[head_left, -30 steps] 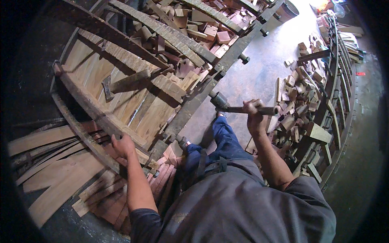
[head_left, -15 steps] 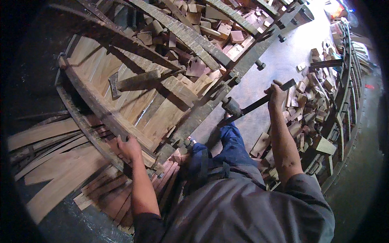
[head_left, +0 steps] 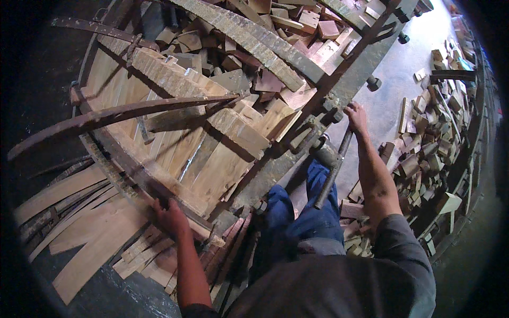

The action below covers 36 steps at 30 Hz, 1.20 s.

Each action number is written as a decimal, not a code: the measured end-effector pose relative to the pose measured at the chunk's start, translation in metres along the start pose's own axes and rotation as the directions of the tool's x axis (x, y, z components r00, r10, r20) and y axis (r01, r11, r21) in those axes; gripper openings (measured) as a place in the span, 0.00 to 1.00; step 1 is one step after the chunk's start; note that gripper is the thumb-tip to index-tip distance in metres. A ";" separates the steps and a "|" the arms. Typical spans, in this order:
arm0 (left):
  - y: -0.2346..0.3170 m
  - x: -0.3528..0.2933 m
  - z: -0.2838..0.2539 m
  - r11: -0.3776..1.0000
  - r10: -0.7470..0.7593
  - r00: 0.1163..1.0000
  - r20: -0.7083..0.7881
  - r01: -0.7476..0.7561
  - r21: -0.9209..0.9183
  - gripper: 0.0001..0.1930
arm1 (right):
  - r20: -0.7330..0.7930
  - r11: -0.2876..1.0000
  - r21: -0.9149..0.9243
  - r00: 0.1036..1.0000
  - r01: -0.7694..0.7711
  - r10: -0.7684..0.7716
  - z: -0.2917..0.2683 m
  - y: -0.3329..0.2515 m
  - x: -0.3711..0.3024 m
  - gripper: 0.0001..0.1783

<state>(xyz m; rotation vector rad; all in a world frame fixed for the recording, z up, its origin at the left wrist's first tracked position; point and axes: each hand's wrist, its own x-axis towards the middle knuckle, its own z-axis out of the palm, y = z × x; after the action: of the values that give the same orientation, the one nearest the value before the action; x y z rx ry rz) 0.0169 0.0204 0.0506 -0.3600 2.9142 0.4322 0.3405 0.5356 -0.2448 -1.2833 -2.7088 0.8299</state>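
Note:
My right hand is closed round the upper end of a metal bar handle, which passes through a thick round screw head on the clamp frame. At the near left, my left hand grips the edge of a dark curved beam; its fingertips are partly hidden. Behind that beam lies a panel of pale wooden boards set side by side. A hammer rests on the boards, partly covered by a curved rusty metal strip that crosses over them.
Offcut blocks fill the space behind the panel, between rough wooden bars. More wood blocks are heaped on the right beside a metal frame. Curved wooden slats lie at the left. Bolts stick out from the clamp frame.
The bar handle has turned, its lower end now pointing toward me, with my right hand at its top. The curved metal strip has swung nearer across the panel. My left hand stays on the beam.

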 end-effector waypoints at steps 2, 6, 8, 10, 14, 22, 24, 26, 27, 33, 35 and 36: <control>-0.008 0.002 0.006 0.999 -0.006 0.999 -0.043 0.004 -0.045 0.31 | 0.121 0.980 0.180 0.990 -0.089 0.068 0.022 -0.010 -0.009 0.15; -0.030 0.008 0.010 0.997 0.061 0.990 -0.126 -0.066 -0.038 0.32 | 0.208 0.437 0.816 0.898 -0.377 0.386 0.064 -0.042 -0.043 0.20; -0.032 0.010 0.010 0.992 0.051 0.995 -0.087 -0.060 -0.110 0.32 | 0.346 0.064 0.911 0.840 -0.407 0.418 0.091 -0.047 -0.062 0.21; -0.030 0.005 0.009 0.990 0.024 0.998 -0.062 -0.032 -0.140 0.32 | 0.329 -0.007 0.938 0.885 -0.347 0.330 0.127 -0.046 -0.086 0.19; -0.018 0.002 0.004 0.994 0.083 0.995 -0.050 -0.087 -0.068 0.33 | 0.318 -0.416 0.905 0.794 -0.090 0.518 0.191 -0.088 -0.163 0.15; -0.005 -0.005 -0.004 0.997 -0.043 0.997 -0.059 0.039 -0.063 0.30 | 0.709 -0.614 0.704 0.383 -0.356 0.592 0.075 -0.261 -0.261 0.24; -0.009 -0.008 -0.004 0.991 -0.047 0.998 -0.041 0.041 -0.129 0.30 | 0.790 -0.676 0.613 0.296 -0.409 0.537 0.043 -0.279 -0.273 0.25; -0.013 -0.008 -0.005 0.987 -0.037 0.998 -0.041 0.030 -0.157 0.29 | 0.841 -0.683 0.541 0.303 -0.491 0.449 -0.022 -0.304 -0.282 0.24; -0.013 -0.006 -0.003 0.988 -0.019 0.998 -0.052 0.011 -0.153 0.29 | 0.876 -0.682 0.482 0.325 -0.550 0.357 -0.058 -0.317 -0.286 0.22; -0.016 0.003 0.002 0.996 -0.040 0.995 -0.088 0.032 -0.086 0.30 | 0.771 -0.499 0.631 0.551 -0.594 0.320 -0.128 -0.336 -0.298 0.05; -0.018 -0.002 -0.001 0.997 -0.043 0.996 -0.080 0.037 -0.074 0.30 | 0.757 -0.447 0.653 0.551 -0.612 0.351 -0.127 -0.337 -0.309 0.04; -0.014 -0.004 -0.003 0.998 -0.029 0.996 -0.083 0.024 -0.062 0.30 | 0.753 -0.408 0.658 0.560 -0.633 0.345 -0.130 -0.333 -0.310 0.04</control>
<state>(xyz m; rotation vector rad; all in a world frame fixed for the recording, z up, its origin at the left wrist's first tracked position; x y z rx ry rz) 0.0244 0.0073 0.0502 -0.4357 2.9791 0.5146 0.3402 0.1970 0.0857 -1.7293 -0.2702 2.3951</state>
